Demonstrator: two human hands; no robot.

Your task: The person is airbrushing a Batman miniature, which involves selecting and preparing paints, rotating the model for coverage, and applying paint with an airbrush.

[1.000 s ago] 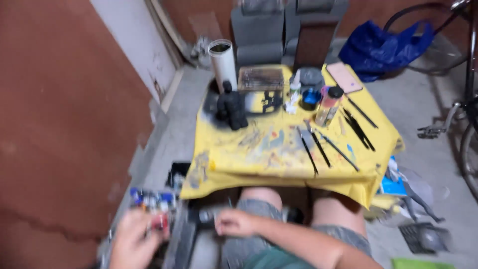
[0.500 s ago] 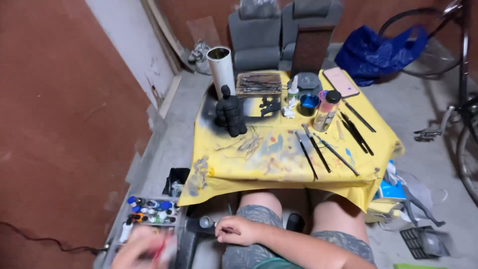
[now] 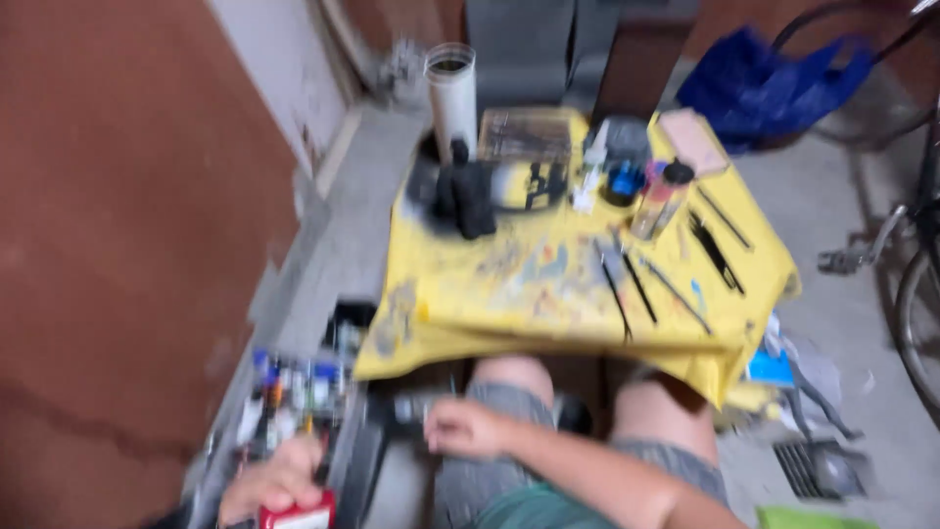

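Since a moment ago my left hand (image 3: 269, 482) is lifting clear of the box of paint bottles (image 3: 289, 397) at near left, fingers curling round a small red container (image 3: 297, 511). My right hand (image 3: 468, 428) is resting loosely closed on my knee, below the yellow tabletop (image 3: 548, 284); whether it holds anything, I cannot tell.

Seen from above, blurred: grey striped shorts (image 3: 490, 480) over both thighs, bare knees at twelve o'clock from them. Green shirt (image 3: 529, 509) at six o'clock, only its hem visible. Bare forearm, no sleeve, no watch or ring visible. Left hand (image 3: 279, 482) and right hand (image 3: 468, 428) bare, without gloves.
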